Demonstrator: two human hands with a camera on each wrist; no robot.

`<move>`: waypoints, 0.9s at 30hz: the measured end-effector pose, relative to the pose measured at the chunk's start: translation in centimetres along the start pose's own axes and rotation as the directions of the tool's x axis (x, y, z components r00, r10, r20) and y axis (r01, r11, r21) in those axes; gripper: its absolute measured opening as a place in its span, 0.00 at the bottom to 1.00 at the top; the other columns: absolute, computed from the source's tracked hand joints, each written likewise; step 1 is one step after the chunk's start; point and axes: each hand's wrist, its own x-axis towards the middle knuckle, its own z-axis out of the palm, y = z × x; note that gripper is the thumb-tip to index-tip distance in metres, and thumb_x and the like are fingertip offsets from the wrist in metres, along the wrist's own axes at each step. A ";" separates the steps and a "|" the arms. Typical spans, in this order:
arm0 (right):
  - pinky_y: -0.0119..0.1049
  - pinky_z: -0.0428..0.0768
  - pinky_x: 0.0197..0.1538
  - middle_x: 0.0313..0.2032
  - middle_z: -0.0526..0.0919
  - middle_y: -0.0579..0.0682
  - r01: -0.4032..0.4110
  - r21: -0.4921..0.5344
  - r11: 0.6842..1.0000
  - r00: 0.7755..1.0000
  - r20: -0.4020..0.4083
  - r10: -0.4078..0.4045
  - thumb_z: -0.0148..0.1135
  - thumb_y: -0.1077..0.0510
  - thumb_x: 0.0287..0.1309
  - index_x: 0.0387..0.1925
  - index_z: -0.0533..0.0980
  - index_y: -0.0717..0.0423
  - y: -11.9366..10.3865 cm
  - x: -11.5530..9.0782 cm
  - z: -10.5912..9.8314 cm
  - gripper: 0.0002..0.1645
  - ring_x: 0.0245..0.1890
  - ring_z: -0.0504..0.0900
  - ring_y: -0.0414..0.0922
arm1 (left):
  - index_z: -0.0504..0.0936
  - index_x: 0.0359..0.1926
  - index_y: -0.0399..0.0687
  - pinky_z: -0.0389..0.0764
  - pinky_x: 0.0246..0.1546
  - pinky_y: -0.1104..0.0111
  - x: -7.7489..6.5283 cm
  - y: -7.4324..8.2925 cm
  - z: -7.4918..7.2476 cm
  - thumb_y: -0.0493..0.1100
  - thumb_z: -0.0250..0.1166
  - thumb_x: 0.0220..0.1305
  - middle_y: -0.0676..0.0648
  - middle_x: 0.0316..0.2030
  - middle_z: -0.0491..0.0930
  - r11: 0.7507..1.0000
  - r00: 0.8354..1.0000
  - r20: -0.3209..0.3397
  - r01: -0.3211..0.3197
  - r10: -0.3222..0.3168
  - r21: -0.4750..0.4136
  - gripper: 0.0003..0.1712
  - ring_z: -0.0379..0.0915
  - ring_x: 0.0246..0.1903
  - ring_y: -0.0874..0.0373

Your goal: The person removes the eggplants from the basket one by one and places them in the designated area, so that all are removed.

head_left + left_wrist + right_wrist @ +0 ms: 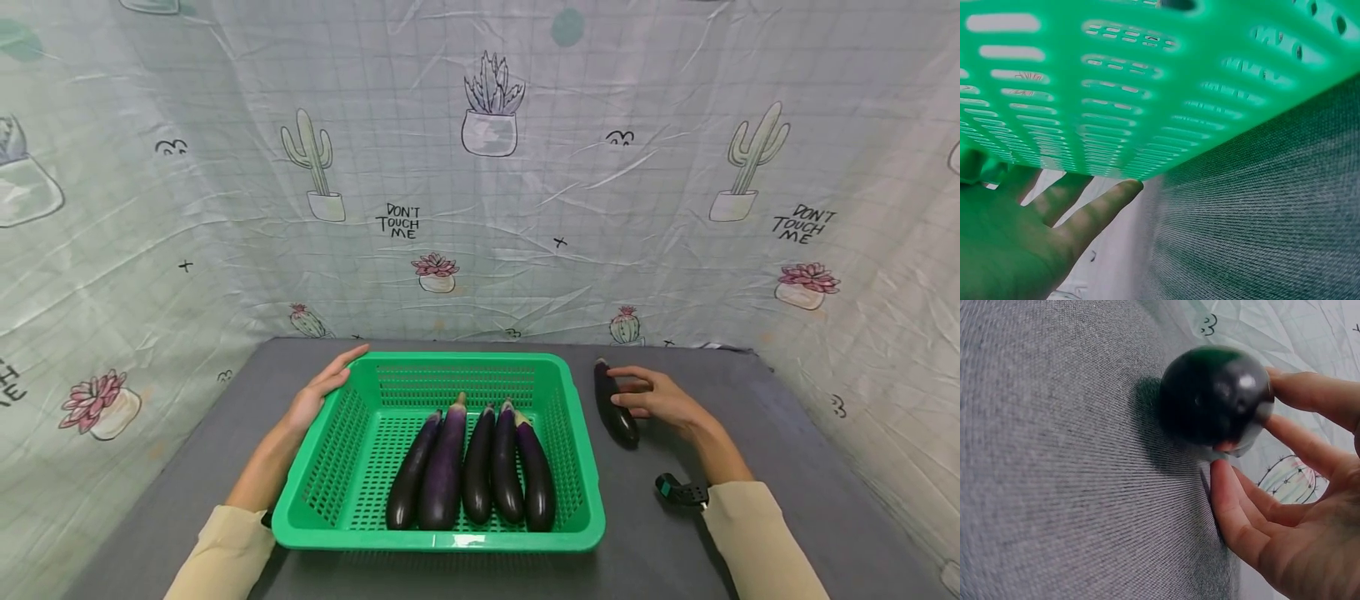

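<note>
A dark purple eggplant (617,410) is outside the green basket (438,542), to its right. My right hand (663,402) holds this eggplant from the right, near its stem end, with thumb and fingers about it. In the right wrist view the rounded end of the eggplant (1213,400) faces the camera beside the fingers (1310,434); whether it touches the table is unclear. My left hand (311,398) rests against the basket's left side, fingers extended; the left wrist view shows this hand (1029,231) beside the slotted wall (1116,94).
Several eggplants (442,471) lie side by side in the basket, toward its middle and right. A grey cloth (757,417) covers the table. Behind it hangs a wrinkled sheet (570,192) printed with cacti. A black strap (682,492) is at the right wrist.
</note>
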 end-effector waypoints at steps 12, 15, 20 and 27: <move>0.55 0.82 0.61 0.73 0.64 0.72 -0.007 0.001 1.000 1.000 0.000 0.007 0.63 0.51 0.72 0.76 0.65 0.58 -0.1 -0.1 0.0 0.37 0.70 0.69 0.67 | 0.43 0.83 0.38 0.80 0.58 0.73 0.2 -0.3 -0.2 0.43 0.33 0.86 0.61 0.71 0.59 0.998 0.999 0.044 -0.012 0.015 -0.068 0.32 0.76 0.62 0.66; 0.55 0.81 0.62 0.73 0.64 0.72 -0.002 -0.003 1.000 1.000 0.001 0.002 0.64 0.50 0.72 0.76 0.65 0.57 0.0 0.0 -0.1 0.38 0.70 0.69 0.67 | 0.44 0.83 0.38 0.79 0.58 0.74 0.3 -0.4 -0.2 0.43 0.34 0.86 0.62 0.71 0.57 0.998 0.999 0.035 -0.020 0.022 -0.051 0.31 0.75 0.62 0.67; 0.55 0.82 0.61 0.73 0.64 0.72 -0.007 0.009 1.000 1.000 -0.008 0.007 0.65 0.48 0.71 0.76 0.65 0.57 0.1 0.0 -0.2 0.39 0.70 0.70 0.67 | 0.44 0.83 0.38 0.78 0.59 0.75 0.3 -0.3 -0.2 0.43 0.34 0.86 0.52 0.76 0.52 0.999 0.999 0.029 -0.014 0.015 -0.034 0.31 0.74 0.62 0.68; 0.52 0.83 0.61 0.73 0.65 0.71 -0.025 0.033 0.999 1.000 -0.013 0.026 0.63 0.46 0.72 0.77 0.63 0.56 -0.1 0.0 -0.2 0.40 0.69 0.73 0.64 | 0.45 0.83 0.38 0.77 0.59 0.76 0.3 -0.3 -0.2 0.42 0.32 0.86 0.48 0.77 0.55 0.998 0.998 0.040 -0.046 0.048 -0.035 0.31 0.73 0.63 0.68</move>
